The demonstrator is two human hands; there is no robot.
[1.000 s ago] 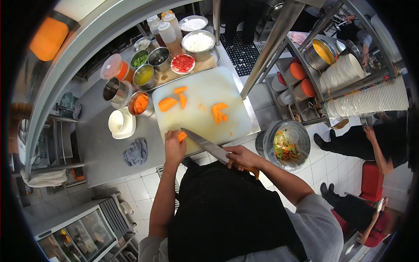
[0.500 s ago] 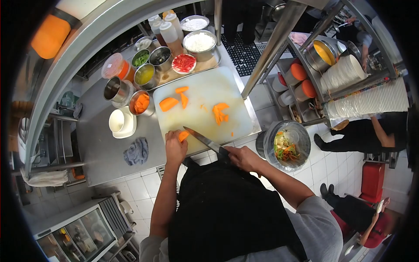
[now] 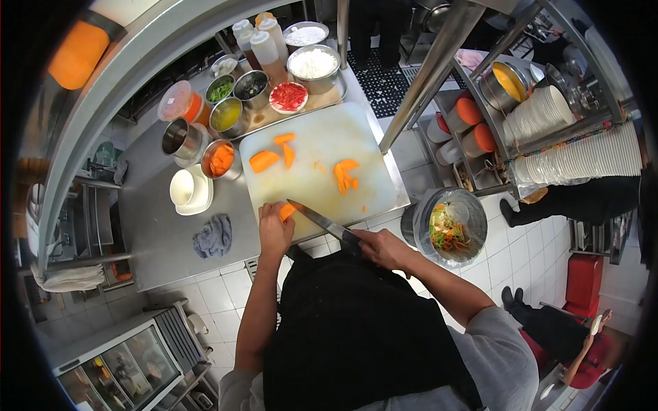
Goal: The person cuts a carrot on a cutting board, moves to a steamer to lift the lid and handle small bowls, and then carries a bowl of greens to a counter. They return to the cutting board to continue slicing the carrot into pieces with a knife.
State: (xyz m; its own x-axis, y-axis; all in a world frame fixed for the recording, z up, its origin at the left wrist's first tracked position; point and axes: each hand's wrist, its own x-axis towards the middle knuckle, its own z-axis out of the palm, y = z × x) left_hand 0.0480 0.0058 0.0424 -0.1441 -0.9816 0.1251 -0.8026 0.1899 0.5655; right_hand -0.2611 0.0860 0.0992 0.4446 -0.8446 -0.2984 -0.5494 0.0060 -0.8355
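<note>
My left hand (image 3: 275, 226) holds an orange carrot piece (image 3: 287, 210) at the near left part of the white cutting board (image 3: 308, 151). The knife (image 3: 319, 220) is in my right hand (image 3: 380, 248), its blade pointing up and left with the tip beside that piece. Farther up the board lie a thick carrot chunk (image 3: 264, 162) and thinner pieces (image 3: 288, 156). A small heap of cut carrot (image 3: 345, 176) rests right of the middle. A metal cup of carrot pieces (image 3: 221, 159) stands just left of the board.
Behind the board, a tray holds metal bowls, squeeze bottles (image 3: 264, 49) and red strips (image 3: 288, 97). White bowls (image 3: 189, 190) and a grey cloth (image 3: 213, 236) are at left. A lined bin (image 3: 449, 229) stands at right. Two other people (image 3: 576, 335) (image 3: 582, 205) are at the far right.
Both hands and the knife have hardly moved. The person at the upper right has shifted, and an arm seen there before is out of view.
</note>
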